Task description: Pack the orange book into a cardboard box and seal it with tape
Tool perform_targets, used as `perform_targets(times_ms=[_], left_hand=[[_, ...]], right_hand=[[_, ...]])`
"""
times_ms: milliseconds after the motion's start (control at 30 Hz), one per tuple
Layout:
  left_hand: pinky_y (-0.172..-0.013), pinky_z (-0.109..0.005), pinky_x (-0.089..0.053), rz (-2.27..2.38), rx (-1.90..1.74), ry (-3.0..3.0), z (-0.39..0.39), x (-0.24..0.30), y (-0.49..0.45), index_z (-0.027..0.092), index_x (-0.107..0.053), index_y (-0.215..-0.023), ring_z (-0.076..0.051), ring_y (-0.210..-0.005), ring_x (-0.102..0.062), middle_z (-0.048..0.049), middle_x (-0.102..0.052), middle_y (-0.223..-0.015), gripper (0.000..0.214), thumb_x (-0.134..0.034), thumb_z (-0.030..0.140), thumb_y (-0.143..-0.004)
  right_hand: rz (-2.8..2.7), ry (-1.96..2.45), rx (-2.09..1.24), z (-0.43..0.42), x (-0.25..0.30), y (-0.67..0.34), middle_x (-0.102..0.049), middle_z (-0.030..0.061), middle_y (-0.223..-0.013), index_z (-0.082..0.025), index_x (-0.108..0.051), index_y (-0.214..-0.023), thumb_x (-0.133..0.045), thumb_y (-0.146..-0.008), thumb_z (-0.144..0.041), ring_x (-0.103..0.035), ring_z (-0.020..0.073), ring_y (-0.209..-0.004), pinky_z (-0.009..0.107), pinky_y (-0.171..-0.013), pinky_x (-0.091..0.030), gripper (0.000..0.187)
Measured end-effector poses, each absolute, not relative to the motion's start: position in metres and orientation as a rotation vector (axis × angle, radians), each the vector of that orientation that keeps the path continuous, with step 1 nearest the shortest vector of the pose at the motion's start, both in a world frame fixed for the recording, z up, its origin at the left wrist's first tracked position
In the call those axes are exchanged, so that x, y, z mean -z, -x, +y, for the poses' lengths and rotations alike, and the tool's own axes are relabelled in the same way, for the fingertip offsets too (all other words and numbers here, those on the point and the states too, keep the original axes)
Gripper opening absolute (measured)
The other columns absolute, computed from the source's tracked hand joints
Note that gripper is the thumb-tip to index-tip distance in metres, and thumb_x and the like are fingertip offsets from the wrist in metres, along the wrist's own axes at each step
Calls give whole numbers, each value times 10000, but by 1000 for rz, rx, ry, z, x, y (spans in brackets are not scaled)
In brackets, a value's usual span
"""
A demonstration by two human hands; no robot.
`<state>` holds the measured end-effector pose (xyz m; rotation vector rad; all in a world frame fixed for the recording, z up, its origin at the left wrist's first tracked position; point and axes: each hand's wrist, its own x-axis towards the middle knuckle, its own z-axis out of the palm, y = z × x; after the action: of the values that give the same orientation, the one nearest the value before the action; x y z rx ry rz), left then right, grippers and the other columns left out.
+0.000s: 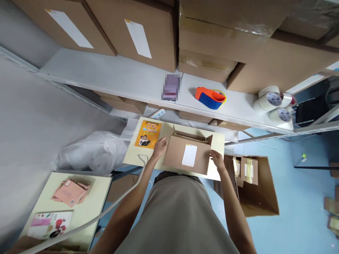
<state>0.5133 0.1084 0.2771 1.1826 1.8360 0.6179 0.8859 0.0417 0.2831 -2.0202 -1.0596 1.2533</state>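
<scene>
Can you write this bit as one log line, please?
cardboard box: on table, flaps up; left hand: beside box's left; right hand: beside box's right; orange booklet: left of box

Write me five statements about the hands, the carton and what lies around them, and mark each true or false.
1. The carton is between the left hand and the right hand. True.
2. The book lies right of the carton. False: the book lies left of it.
3. A white label is on the carton. True.
4. The dispenser is all green. False: the dispenser is mainly orange and blue.
5. Small boxes lie in the open box. True.
</scene>
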Motion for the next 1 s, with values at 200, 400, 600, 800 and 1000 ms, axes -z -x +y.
perform_targets(times_ms=[200, 400, 600, 800, 1000], left_hand=[[-988, -367, -590, 1843, -607, -1060, 121, -280, -524, 171, -799, -1062, -251, -1053, -780, -89, -850, -1080, 338, -570, 141, -816], [-998, -338, -602, 1754, -876, -1126, 74, -301, -510, 183, -790, -1138, -226, -1037, -781, -57, -838, -1070, 456, -562, 121, -747], [-1003, -344, -613, 1855, -791, -1198, 54, -306, -512, 213, -735, -989, -227, -1025, -788, -38, -796, -991, 279, -585, 119, -773], [-949, -378, -651, 1942, -679, -1120, 37, -296, -519, 215, -569, -1537, -241, -1041, -779, -100, -783, -1222, 812, -594, 52, -742], [-1285, -537, -426, 2015, -927, -1766, 19, -358, -538, 199, -356, -1704, -347, -1529, -503, -176, -548, -1616, 873, -578, 59, -871]], right_hand=[[-1047, 2043, -1270, 51, -299, -876, -810, 182, -1028, -84, -829, -1070, -646, -768, -781, -719, 283, -918, 388, -747, -581, 781], [-1019, 1920, -1213, 8, -330, -887, -801, 169, -1258, -157, -839, -1232, -762, -775, -617, -718, 285, -970, 391, -793, -574, 653], [-1046, 1948, -1144, -9, -329, -889, -815, 185, -1161, -129, -846, -1080, -762, -786, -620, -733, 287, -915, 348, -690, -560, 578], [-1176, 2015, -1230, -8, -308, -893, -820, 137, -887, -126, -826, -959, -675, -803, -630, -744, 283, -823, 367, -685, -587, 549], [-1149, 1941, -724, -4, -376, -887, -801, 178, -1238, -159, -783, -1214, -582, -1015, -509, -767, 301, -1115, 435, -927, -617, 450]])
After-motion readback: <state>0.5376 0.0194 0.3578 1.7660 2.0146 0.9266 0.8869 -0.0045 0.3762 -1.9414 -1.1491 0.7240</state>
